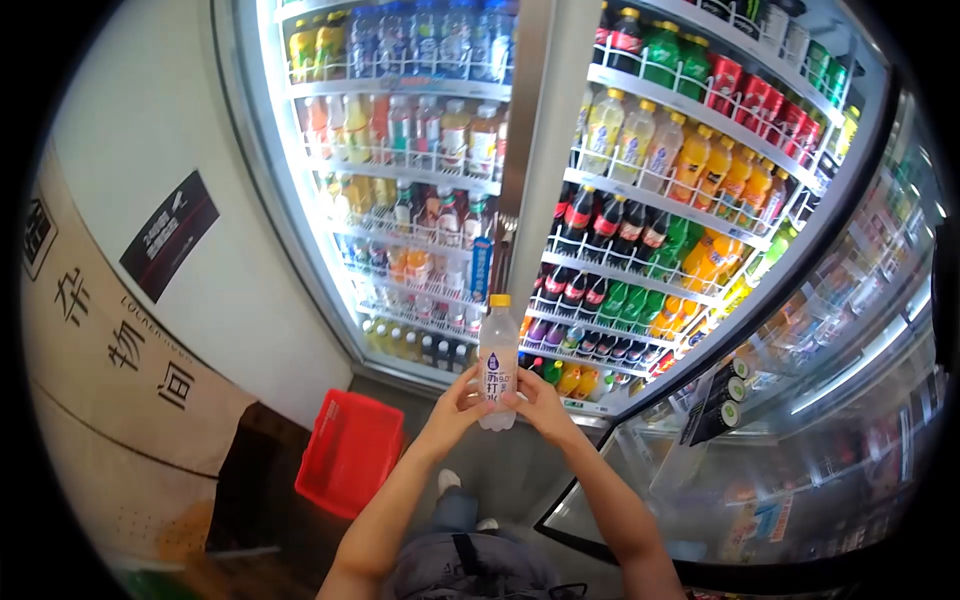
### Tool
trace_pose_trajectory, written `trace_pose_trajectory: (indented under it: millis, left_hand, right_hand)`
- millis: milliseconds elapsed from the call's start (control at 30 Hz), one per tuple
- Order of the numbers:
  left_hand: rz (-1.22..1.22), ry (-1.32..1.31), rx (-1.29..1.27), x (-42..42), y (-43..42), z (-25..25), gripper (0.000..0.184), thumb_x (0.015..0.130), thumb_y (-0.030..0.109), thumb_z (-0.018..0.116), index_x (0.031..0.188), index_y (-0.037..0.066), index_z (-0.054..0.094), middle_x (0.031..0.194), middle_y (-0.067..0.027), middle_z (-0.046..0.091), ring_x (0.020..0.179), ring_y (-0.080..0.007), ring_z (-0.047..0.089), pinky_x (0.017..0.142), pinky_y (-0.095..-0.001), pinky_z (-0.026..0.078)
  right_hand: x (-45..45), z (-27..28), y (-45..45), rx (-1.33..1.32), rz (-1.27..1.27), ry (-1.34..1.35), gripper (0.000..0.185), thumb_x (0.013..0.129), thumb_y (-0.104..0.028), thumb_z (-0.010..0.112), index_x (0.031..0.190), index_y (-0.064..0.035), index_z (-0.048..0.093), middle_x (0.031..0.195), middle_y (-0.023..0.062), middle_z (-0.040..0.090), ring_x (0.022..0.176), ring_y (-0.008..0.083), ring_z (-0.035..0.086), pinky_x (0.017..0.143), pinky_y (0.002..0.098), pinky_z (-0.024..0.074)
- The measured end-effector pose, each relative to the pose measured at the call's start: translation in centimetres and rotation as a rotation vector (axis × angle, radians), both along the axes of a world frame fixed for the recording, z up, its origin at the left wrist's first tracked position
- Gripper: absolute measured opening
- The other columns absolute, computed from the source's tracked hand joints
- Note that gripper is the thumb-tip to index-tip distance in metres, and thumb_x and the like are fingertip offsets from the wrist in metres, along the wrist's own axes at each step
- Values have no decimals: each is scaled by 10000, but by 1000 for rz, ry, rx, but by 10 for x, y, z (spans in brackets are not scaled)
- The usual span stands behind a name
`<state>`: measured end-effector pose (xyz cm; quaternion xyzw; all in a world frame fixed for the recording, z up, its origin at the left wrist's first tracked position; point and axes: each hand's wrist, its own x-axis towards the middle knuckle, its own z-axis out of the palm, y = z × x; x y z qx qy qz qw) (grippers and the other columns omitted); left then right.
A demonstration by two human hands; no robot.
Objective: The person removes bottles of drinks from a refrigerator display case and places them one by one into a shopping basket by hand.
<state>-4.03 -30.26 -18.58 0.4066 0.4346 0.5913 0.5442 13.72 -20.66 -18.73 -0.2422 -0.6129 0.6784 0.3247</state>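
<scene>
Between my two hands, a clear soda water bottle [497,345] with a yellow cap and a pale label stands upright in front of the fridge. My left hand [460,405] grips it from the left side, fingers wrapped behind and thumb at the front. From the right, my right hand [540,405] holds it the same way, thumb on the label's lower edge. Fingers behind the bottle are partly hidden. Past the bottle, shelves hold rows of drinks, among them cola bottles [605,222] and orange drink bottles [712,170].
A red basket [350,452] sits on the floor at the left. The right fridge door [800,400] swings out wide on the right. A metal post [530,150] divides the fridge sections. A beige curtain [130,350] with printed characters hangs at far left.
</scene>
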Motion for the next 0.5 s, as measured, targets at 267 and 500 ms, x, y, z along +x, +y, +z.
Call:
trace_pose_trajectory:
  millis: [267, 500]
  left_hand:
    - [92, -102, -115, -40, -62, -39, 757, 828, 92, 749, 1433, 62, 296, 1265, -146, 552, 1155, -212, 554, 965, -365, 448]
    - [284, -122, -217, -129, -111, -88, 757, 822, 54, 737, 1437, 47, 297, 1291, -128, 528, 1153, -214, 551, 982, -363, 459]
  right_hand:
    - [-48, -42, -43, -29, 159, -108, 619, 893, -191, 699, 1407, 5, 414, 1278, 86, 561, 1138, 172, 546, 972, 324, 444]
    - [-161, -71, -66, -32, 347, -179, 619, 882, -181, 706, 1403, -6, 422, 1292, 98, 563, 1145, 178, 542, 994, 343, 431]
